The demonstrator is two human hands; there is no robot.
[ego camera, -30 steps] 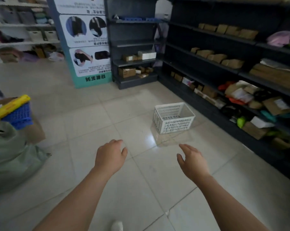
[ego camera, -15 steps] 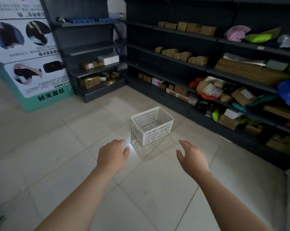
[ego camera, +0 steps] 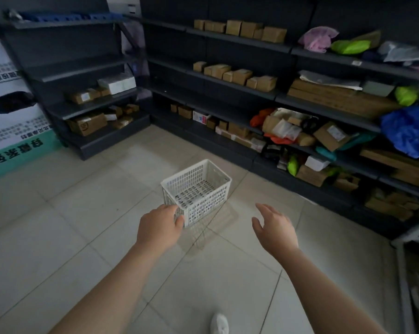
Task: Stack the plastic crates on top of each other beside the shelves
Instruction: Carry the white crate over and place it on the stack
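A white perforated plastic crate (ego camera: 205,189) stands empty and upright on the tiled floor, a short way in front of the dark shelves (ego camera: 264,92). My left hand (ego camera: 159,227) is at the crate's near left corner, fingers spread and overlapping the corner; whether it touches is unclear. My right hand (ego camera: 274,229) hovers to the right of the crate, apart from it, fingers spread and holding nothing. No other crate shows on the floor.
Dark shelving lines the right and the back, loaded with cardboard boxes (ego camera: 239,28), bags and parcels. A printed poster panel (ego camera: 13,131) stands at the left. A white frame (ego camera: 406,239) juts in at the lower right. My shoe (ego camera: 219,324) shows on the tiles.
The view has swung right and closer to the crate. Both hands have reached forward; the left one now meets the crate's near corner.
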